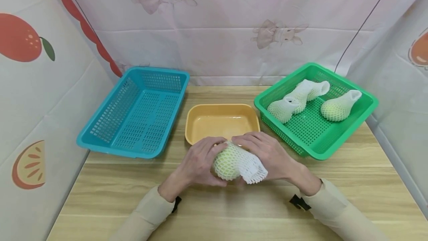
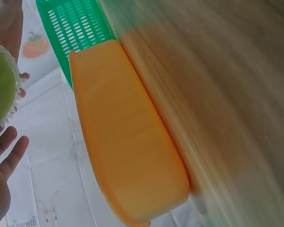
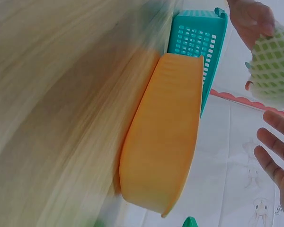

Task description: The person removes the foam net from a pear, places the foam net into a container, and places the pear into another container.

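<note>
While the left hand (image 1: 200, 161) and right hand (image 1: 272, 155) both curl round a netted fruit (image 1: 230, 161), held over the middle of the desk (image 1: 230, 218) just before the orange dish (image 1: 219, 122), several wrapped fruits (image 1: 336, 108) lie in the green basket (image 1: 309, 131) at the far right corner. The blue basket (image 1: 143, 118), its slotted floor showing, stands at the far left corner. Wood shows between it and the dish.

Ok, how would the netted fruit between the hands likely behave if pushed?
The fruit looks rounded, so it may roll. Its foam net has a loose, open end that would probably flop, while the open mesh likely adds some grip.
</note>
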A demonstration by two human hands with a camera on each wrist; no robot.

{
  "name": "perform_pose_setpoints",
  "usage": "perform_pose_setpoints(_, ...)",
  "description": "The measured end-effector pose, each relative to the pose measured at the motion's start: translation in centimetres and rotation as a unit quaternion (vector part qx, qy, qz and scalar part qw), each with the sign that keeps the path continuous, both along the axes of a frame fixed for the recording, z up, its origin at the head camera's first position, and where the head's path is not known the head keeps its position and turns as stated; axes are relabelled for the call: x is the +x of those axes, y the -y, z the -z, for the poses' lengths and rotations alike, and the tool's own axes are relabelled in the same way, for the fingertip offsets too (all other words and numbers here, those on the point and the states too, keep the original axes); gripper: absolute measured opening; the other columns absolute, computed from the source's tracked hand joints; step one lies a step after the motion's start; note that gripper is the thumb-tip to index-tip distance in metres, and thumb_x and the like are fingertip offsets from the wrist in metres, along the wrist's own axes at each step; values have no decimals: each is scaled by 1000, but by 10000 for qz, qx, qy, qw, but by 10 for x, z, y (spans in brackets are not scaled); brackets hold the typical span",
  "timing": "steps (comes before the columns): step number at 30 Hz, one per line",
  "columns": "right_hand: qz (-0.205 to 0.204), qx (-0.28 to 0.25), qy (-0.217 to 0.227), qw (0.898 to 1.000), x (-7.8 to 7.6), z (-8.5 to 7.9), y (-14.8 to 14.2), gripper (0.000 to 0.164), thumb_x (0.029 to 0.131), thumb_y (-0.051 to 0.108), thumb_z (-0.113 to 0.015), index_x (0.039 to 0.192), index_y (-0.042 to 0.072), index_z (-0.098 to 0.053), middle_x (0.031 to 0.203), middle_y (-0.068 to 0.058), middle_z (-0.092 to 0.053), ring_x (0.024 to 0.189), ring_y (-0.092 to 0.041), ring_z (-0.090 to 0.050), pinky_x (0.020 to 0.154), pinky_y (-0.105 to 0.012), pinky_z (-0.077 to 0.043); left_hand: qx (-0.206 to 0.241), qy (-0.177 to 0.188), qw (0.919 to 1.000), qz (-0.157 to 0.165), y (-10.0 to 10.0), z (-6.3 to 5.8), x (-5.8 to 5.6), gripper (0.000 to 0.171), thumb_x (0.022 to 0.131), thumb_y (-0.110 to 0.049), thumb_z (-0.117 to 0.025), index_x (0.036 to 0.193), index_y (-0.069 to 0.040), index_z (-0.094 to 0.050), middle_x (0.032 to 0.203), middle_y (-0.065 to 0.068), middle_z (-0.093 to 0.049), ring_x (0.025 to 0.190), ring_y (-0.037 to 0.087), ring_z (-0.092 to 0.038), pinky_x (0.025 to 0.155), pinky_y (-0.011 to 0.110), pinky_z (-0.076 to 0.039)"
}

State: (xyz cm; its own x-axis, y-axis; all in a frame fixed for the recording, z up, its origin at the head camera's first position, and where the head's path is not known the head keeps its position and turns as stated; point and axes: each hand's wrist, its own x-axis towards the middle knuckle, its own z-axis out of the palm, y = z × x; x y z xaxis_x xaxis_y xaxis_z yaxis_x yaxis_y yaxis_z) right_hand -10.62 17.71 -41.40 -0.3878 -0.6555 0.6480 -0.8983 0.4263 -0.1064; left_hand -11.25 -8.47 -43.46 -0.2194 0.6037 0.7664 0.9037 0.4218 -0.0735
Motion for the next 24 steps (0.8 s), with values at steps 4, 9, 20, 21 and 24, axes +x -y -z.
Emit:
perform_pose_setpoints(4,99,4,-14,9999,1,-3,-5,105,76,88,-67,138,4,-64,125,-7,-74,108,-23,-71,92,-40,-60,-10,-40,10000,-8,3,2,-1,119,35,-69,-97,124,-2,-53,116,16,-68,98,24,-69,86,34,-63)
perform_pose_setpoints(9,124,-3,-254,9996,4,-8,-8,108,71,89,-71,138,4,-65,125,-7,-74,106,-23,-71,91,-39,-60,-98,61,9998,-139,8,3,0,120,34,-66,-98,125,-2,-53,117,15,-67,98,24,-68,86,35,-63)
perform_pose_setpoints(20,261,202,-312,9990,14,-20,-8,100,81,87,-63,140,6,-65,132,-7,-72,111,-24,-69,93,-40,-58,-489,383,9961,-626,13,3,4,116,38,-66,-98,128,-6,-57,119,12,-67,100,23,-67,86,33,-63)
perform_pose_setpoints(21,294,276,-276,9988,15,-21,-7,100,80,86,-65,141,6,-64,133,-7,-72,112,-24,-68,93,-40,-58,-531,384,9955,-677,13,3,4,116,38,-66,-98,129,-6,-57,119,12,-67,99,22,-67,85,33,-63)
perform_pose_setpoints(24,407,477,-132,9979,17,-23,-6,102,75,83,-74,143,8,-62,137,-7,-70,115,-24,-68,94,-41,-58,-670,408,9936,-815,13,3,4,114,41,-66,-97,130,-8,-57,120,12,-66,97,21,-67,81,30,-63)
